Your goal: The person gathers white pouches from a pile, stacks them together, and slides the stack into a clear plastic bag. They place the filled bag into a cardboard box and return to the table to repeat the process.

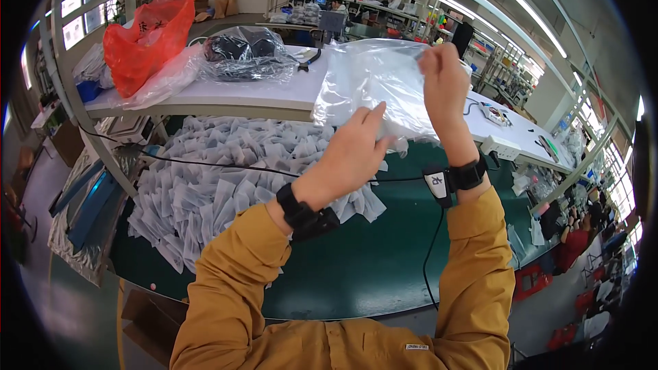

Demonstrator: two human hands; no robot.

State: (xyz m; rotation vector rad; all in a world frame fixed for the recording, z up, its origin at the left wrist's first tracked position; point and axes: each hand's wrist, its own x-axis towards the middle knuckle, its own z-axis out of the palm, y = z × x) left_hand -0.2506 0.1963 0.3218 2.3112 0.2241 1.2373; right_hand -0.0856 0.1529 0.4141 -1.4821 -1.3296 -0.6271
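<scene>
A clear plastic bag [373, 72], wide and shiny, lies over the white raised shelf in front of me. My right hand [447, 85] is up at the bag's right side, its fingers closed on the film near the upper corner and slightly smeared by motion. At the bag's lower edge is my left hand [346, 157], fingers stretched forward and thumb apart, against the film. Below and to the left, a large heap of small translucent packets [212, 178] covers part of the green tabletop [356, 260]. Black straps circle both wrists.
On the shelf [274, 96] stand a red plastic bag [154, 38] and a clear bag with black items [250, 55]. A black cable [226, 164] crosses over the heap. A power strip [500, 147] is fixed at the shelf's right front. An open carton [154, 325] sits at lower left.
</scene>
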